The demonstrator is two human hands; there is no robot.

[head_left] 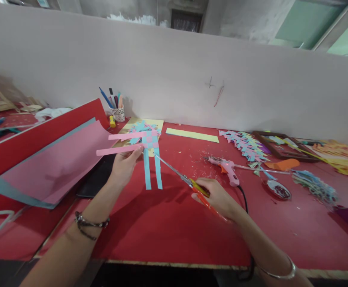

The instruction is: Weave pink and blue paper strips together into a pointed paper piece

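My left hand (128, 163) pinches a woven paper piece (150, 139) made of pink and light-blue strips. Two long pink strips stick out to its left and two blue strips hang down from it. In my right hand (211, 193) is a pair of scissors (188, 181) with yellow and orange handles. The blades point up and left, and their tips are close to the top of the right blue strip. Whether the blades touch the paper I cannot tell. Behind the woven piece lies a pile of similar pink and blue pieces (139, 126) on a pale yellow sheet.
A pink glue gun (228, 169) lies right of the scissors, its black cord running to the front edge. Farther right are a folded-paper chain (246, 144), a brown tray (284, 151) and a spoon-shaped dish (278, 189). Pink and blue sheets (57, 159) lean at left; a pen cup (118, 114) stands behind.
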